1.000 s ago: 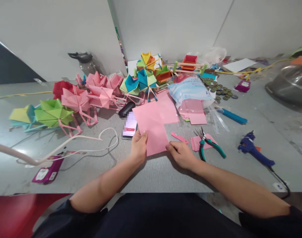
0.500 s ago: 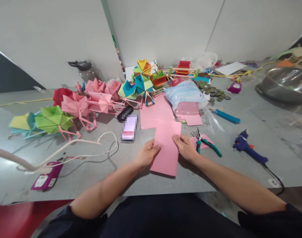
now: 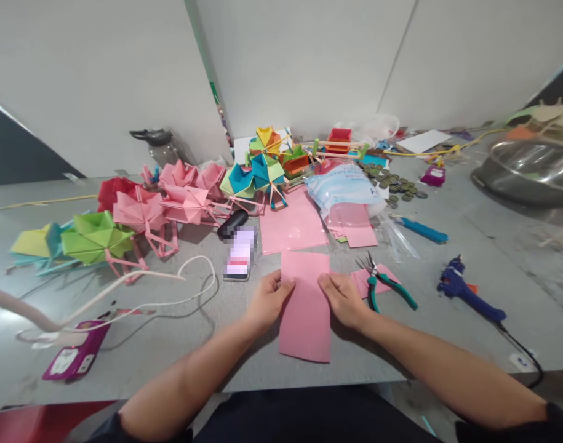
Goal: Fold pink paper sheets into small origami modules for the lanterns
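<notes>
A rectangular pink sheet of paper (image 3: pixel 305 314) is held upright-lengthwise in front of me, its surface plain. My left hand (image 3: pixel 268 299) grips its left edge, thumb on top and fingers underneath. On the opposite edge my right hand (image 3: pixel 346 298) pinches the paper the same way. Just right of that hand, pliers with green handles (image 3: pixel 380 283) lie over a smaller pink paper piece (image 3: pixel 360 283). Beyond the held sheet lies a larger pink sheet (image 3: pixel 290 227) on the grey table.
Folded pink paper models (image 3: pixel 143 209) and green ones (image 3: pixel 96 237) crowd the back left. A phone (image 3: pixel 239 252), a white cable (image 3: pixel 143 306) and a purple power strip (image 3: pixel 78 351) lie left. A blue glue gun (image 3: pixel 470 292), a plastic bag (image 3: pixel 343 187) and a metal bowl (image 3: pixel 530 172) are right.
Both hands have drawn the pink sheet slightly nearer to my body and straightened it from its tilt. The view has tipped up a little, so everything sits lower.
</notes>
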Available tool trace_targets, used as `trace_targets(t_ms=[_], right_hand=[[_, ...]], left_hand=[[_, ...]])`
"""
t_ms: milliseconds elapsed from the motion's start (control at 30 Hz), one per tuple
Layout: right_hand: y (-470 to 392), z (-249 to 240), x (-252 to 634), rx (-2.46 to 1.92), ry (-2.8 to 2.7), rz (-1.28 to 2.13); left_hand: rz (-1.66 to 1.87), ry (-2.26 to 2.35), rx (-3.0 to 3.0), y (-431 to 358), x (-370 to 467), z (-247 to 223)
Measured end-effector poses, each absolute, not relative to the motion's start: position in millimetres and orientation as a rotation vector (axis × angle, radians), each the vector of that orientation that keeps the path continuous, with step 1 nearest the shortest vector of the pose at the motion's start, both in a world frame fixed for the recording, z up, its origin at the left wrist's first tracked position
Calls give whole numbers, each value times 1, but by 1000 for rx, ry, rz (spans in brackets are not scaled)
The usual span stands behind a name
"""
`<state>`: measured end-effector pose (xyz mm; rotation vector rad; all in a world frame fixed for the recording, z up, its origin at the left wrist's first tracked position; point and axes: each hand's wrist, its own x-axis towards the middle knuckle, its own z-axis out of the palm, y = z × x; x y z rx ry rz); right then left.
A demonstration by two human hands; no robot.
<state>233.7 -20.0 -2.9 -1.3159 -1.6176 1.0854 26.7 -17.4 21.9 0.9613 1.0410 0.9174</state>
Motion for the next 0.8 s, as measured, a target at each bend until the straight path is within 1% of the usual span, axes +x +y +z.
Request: trace_targets(t_ms=[200, 400, 600, 800], right_hand=[[-29, -5, 229, -1287, -1538, 1144], [-33, -12, 233, -1319, -1390, 1082], [-44, -13, 227, -1350, -1305, 996], [-41, -8, 225, -1352, -1435, 1085]], left_hand=[[901, 1152, 1114, -20, 22, 18], [739, 1172, 1315, -19, 21, 13], [685, 1202, 1161, -21, 23, 6], [770, 1175, 1128, -17, 20, 5]])
